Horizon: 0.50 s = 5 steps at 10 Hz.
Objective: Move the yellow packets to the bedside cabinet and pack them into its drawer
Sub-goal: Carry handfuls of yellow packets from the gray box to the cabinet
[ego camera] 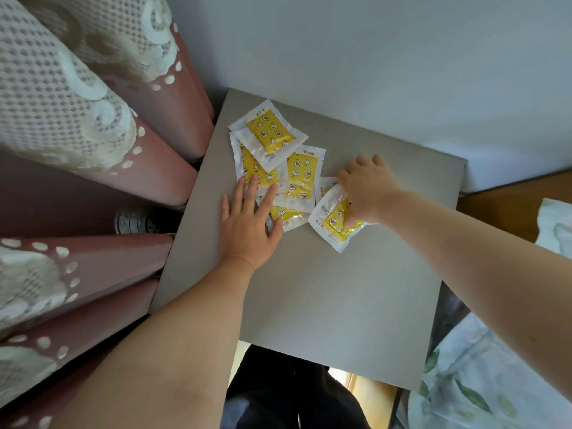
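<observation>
- While the right hand [368, 187] grips one yellow packet [332, 226], thumb on the printed face and fingers curled over its far edge, the hold looks shallow. My read is that the slick film could slip out on the lift.
- A second white packet edge shows just under that hand's fingers. I can't tell whether it is gripped too. If it is loose, the lift may drag or flick it.
- Left hand [247, 224] lies flat with fingers straight, holding nothing. Its tips rest on the packet pile [301, 174] and its thumb touches the nearest packet.
- Risk: a sweep from this pose would fan the overlapped packets out, not stack them.
- Hands are apart, with the near-right end of the pile between them.
- The gripped packet sits just right of the pile, about mid-width on the cabinet top [325, 289] and in its far half. It touches the pile's near-right end.
- The rest of the pile runs from the left hand's fingertips toward the far-left corner.
- The farthest packet [269, 134] is close to the left edge, beside the curtain [77, 119]. A nudge that way could drop it into the gap there.
- The drawer is not in view. With both hands on packets, neither is free to open it, so expect a put-down or a one-hand juggle, which is another chance to spill.
</observation>
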Available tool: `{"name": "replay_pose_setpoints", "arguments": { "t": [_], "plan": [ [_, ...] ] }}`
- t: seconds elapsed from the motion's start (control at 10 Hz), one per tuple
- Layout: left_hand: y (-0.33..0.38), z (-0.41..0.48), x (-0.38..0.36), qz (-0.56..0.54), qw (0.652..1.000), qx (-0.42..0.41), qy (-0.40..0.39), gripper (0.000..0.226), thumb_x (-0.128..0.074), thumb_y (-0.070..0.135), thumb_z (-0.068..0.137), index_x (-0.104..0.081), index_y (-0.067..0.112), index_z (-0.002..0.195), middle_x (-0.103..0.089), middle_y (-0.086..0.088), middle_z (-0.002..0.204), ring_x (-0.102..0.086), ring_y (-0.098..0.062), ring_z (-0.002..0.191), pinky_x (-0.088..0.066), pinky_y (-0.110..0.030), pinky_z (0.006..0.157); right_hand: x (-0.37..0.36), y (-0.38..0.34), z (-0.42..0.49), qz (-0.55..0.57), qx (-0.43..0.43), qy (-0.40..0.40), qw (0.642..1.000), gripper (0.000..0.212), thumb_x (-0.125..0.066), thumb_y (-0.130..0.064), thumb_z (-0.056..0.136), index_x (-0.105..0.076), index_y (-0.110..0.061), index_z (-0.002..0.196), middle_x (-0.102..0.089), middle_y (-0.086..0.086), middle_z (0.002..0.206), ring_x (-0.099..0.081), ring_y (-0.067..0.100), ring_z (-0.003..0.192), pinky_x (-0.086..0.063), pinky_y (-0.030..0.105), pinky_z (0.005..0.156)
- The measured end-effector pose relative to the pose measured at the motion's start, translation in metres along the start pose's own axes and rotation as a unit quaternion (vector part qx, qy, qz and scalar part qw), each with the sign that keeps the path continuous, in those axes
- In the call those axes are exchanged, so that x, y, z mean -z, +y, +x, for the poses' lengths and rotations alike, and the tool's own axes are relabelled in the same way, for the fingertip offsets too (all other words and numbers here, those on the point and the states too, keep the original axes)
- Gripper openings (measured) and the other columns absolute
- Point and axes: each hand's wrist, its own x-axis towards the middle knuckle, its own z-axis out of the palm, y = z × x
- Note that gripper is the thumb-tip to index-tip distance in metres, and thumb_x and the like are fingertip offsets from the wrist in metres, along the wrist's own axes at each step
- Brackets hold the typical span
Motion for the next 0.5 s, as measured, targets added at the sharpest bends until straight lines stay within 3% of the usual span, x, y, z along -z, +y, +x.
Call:
{"name": "replay_pose_setpoints", "arguments": {
  "t": [0.1, 0.2, 0.3, 0.4, 0.5],
  "plan": [
    [0.0, -0.001, -0.001, -0.002, 1.0, -0.002, 0.004, 0.063, -0.034, 0.049, 0.088, -0.034, 0.027, 0.147, -0.027, -0.012, 0.156, -0.023, -0.033, 0.143, -0.021, -0.056, 0.112, 0.002, 0.001, -0.003, -0.028, -0.003, 0.025, 0.999, 0.071, -0.07, -0.065, 0.065, -0.057, -0.02, 0.119, -0.048, 0.002, 0.117, -0.04, 0.023, 0.114, -0.03, 0.034, 0.097],
    [-0.001, -0.001, -0.001, -0.007, 1.0, -0.003, 0.006, 0.063, -0.034, 0.048, 0.087, -0.035, 0.027, 0.147, -0.027, -0.012, 0.156, -0.022, -0.034, 0.143, -0.02, -0.055, 0.113, 0.0, 0.005, -0.009, 0.017, -0.024, 0.04, 0.999, 0.055, -0.062, -0.061, 0.077, -0.064, -0.02, 0.113, -0.052, 0.003, 0.11, -0.041, 0.024, 0.111, -0.03, 0.034, 0.094],
    [-0.001, -0.001, -0.001, -0.016, 1.0, -0.003, 0.01, 0.063, -0.035, 0.047, 0.087, -0.036, 0.026, 0.146, -0.028, -0.012, 0.155, -0.023, -0.034, 0.143, -0.021, -0.056, 0.112, -0.01, 0.013, -0.018, 0.108, -0.102, 0.03, 0.988, 0.051, -0.058, -0.058, 0.084, -0.066, -0.016, 0.112, -0.053, 0.006, 0.11, -0.042, 0.027, 0.111, -0.032, 0.035, 0.091],
    [-0.001, -0.001, -0.002, -0.019, 1.0, -0.004, 0.01, 0.063, -0.035, 0.047, 0.087, -0.036, 0.026, 0.146, -0.028, -0.012, 0.155, -0.023, -0.034, 0.143, -0.021, -0.056, 0.112, -0.016, 0.023, -0.022, 0.086, -0.161, 0.005, 0.983, 0.052, -0.058, -0.054, 0.085, -0.061, -0.013, 0.118, -0.049, 0.007, 0.12, -0.039, 0.028, 0.118, -0.031, 0.038, 0.099],
    [-0.001, -0.001, -0.001, -0.014, 1.0, -0.002, 0.007, 0.063, -0.034, 0.048, 0.088, -0.036, 0.026, 0.147, -0.028, -0.013, 0.155, -0.023, -0.034, 0.143, -0.021, -0.056, 0.113, -0.011, 0.023, -0.015, 0.125, -0.16, -0.007, 0.979, 0.076, -0.069, -0.057, 0.075, -0.045, -0.01, 0.13, -0.043, 0.009, 0.131, -0.036, 0.03, 0.126, -0.03, 0.041, 0.106]
  ]
}}
